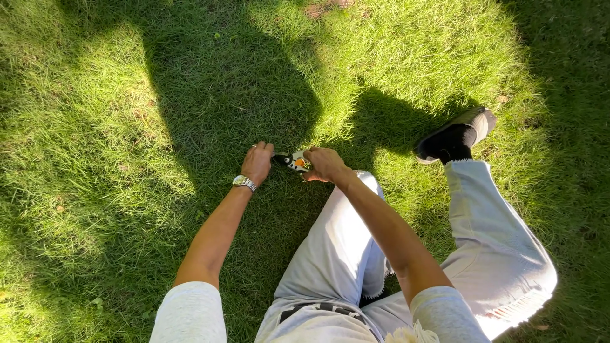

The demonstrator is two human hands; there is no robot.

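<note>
I sit on a lawn with both arms stretched forward. My right hand is closed around the handles of small garden shears, black and white with an orange spot, their tip pointing left. My left hand, with a ring and a silver wristwatch, is curled down in the grass right at the shears' tip, fingers closed on what seems to be a tuft of grass. The blades themselves are mostly hidden between the two hands.
My legs in light grey trousers lie to the right, one bent, with a black shoe at the upper right. Long shadows cross the sunlit grass. A brown bare patch shows at the top edge.
</note>
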